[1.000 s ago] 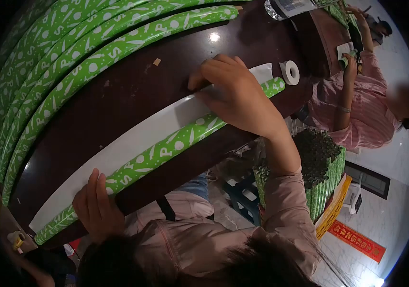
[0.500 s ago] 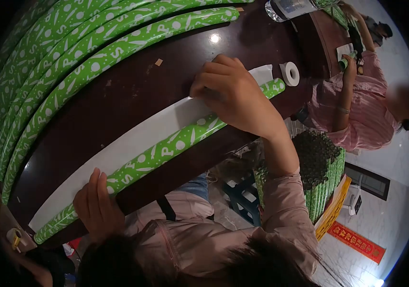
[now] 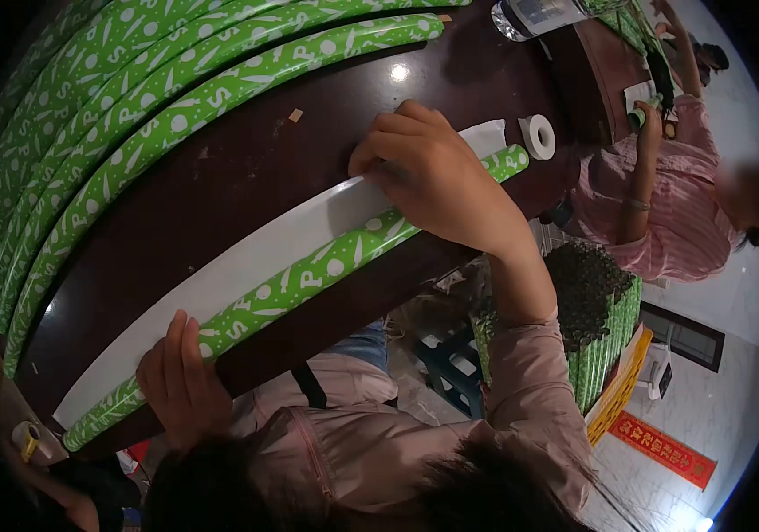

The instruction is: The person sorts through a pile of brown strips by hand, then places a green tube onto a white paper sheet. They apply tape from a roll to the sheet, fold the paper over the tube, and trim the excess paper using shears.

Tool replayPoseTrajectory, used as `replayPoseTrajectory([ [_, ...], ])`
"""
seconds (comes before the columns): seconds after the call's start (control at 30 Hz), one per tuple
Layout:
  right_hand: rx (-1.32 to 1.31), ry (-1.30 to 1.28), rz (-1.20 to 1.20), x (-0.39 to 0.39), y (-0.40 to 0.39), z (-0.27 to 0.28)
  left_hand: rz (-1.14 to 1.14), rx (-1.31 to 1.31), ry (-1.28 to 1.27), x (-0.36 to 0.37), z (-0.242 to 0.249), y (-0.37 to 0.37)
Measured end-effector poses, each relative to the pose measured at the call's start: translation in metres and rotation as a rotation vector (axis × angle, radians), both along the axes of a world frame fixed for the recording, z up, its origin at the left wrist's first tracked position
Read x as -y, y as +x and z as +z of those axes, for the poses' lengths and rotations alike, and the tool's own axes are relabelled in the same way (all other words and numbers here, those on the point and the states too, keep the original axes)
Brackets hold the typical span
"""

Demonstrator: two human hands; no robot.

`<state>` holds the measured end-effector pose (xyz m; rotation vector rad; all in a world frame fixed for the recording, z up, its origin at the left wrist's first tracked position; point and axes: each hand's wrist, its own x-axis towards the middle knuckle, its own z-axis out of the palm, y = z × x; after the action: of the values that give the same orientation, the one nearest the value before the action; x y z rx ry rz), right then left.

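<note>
A roll of green wrapping paper [image 3: 308, 273] with white letters and vegetable shapes lies along the table's near edge. Its loose sheet [image 3: 242, 270] shows a white underside beyond the roll. My left hand [image 3: 180, 381] is closed over the roll near its left end, fingers together and tips reaching onto the white sheet; the thumb is hidden. Farther right, my right hand [image 3: 441, 177] bends over the roll with curled fingers closed at the sheet's far edge. Its fingertips are partly hidden. A white roll of tape [image 3: 537, 137] sits beside the paper roll's right end.
Several finished green rolls [image 3: 220, 93] lie along the far side of the dark table [image 3: 308, 160]. A clear plastic container [image 3: 539, 16] stands at the back. Stacked rolls [image 3: 597, 355] and a blue-green stool [image 3: 446, 368] are below right. A co-worker [image 3: 654, 195] holds a green roll.
My right hand has shifted very slightly left at the sheet's edge. My left hand stays on the roll. The co-worker's raised arm has moved a little.
</note>
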<state>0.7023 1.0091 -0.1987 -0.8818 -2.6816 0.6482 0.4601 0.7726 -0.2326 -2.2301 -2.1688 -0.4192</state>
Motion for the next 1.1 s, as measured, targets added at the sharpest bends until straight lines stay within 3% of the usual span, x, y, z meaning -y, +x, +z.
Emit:
replayPoseTrajectory([
  [0.43,0.009,0.266,0.002,0.012,0.002,0.005,0.001,-0.037,0.073,-0.008,0.002,0.005],
  [0.63,0.005,0.171,-0.052,0.018,0.012,0.004,0.058,-0.017,0.05,-0.003,-0.002,0.004],
  [0.9,-0.23,-0.142,-0.183,0.02,0.018,0.003,0.047,-0.03,0.099,-0.001,-0.01,0.002],
  [1.1,-0.083,-0.065,-0.136,0.021,0.015,0.007,0.041,-0.029,0.116,-0.001,-0.013,0.001],
])
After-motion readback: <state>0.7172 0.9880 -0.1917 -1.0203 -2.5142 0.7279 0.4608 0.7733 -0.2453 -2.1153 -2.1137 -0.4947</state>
